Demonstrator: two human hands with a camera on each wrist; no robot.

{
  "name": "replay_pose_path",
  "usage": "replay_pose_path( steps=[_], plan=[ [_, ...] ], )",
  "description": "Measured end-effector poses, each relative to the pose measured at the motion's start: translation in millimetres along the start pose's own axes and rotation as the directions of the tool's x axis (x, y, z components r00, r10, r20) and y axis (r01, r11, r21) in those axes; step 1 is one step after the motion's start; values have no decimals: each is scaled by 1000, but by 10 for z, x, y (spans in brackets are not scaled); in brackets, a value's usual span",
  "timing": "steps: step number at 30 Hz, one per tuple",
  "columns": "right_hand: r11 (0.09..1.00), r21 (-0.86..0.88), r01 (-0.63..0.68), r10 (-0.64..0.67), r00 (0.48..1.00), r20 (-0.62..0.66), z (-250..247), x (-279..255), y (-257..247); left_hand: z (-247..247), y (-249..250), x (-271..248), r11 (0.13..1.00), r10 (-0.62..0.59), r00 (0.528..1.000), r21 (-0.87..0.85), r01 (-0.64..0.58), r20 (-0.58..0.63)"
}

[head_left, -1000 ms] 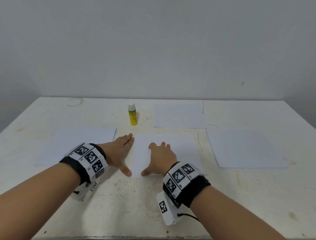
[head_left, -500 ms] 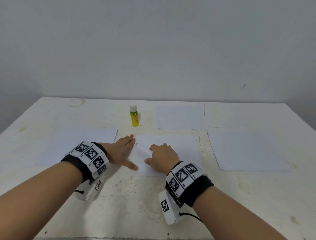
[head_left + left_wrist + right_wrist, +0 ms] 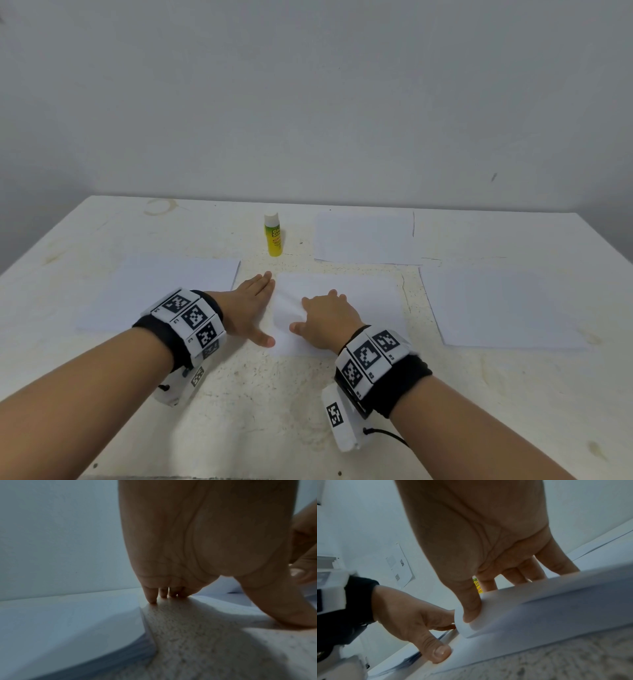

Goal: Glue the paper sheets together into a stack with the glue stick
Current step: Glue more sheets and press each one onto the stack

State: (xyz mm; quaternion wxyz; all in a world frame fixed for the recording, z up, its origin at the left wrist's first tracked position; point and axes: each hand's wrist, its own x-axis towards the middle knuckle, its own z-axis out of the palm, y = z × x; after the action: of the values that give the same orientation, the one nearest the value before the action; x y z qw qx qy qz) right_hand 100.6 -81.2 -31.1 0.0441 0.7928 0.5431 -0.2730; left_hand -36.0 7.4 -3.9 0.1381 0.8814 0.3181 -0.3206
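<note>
A person's two forearms reach over a worn white table (image 3: 274, 404). The left hand (image 3: 248, 306) lies flat with fingers straight, palm down on the table just beside the left edge of the middle paper sheet (image 3: 373, 301), its thumb tip at the sheet's near left corner. The right hand (image 3: 327, 317) rests on this sheet with fingers bent; the right wrist view shows its thumb (image 3: 471, 609) pressing into the sheet's lifted, curling left edge, the paper bending round it. A yellow glue stick (image 3: 273, 234) with a white cap stands upright behind the hands, apart from them. Three more sheets lie flat: one to the left (image 3: 154, 291), one at the back (image 3: 363, 236), one to the right (image 3: 503, 305), none touching the others
</note>
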Motion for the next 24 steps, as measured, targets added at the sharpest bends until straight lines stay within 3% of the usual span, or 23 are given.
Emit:
replay_pose_path(
  steps=[24],
  plan=[
    [996,-68,61,-60,998,23,-20,29,25,7,-4,8,1000,4,1000,24,-4,12]
  ],
)
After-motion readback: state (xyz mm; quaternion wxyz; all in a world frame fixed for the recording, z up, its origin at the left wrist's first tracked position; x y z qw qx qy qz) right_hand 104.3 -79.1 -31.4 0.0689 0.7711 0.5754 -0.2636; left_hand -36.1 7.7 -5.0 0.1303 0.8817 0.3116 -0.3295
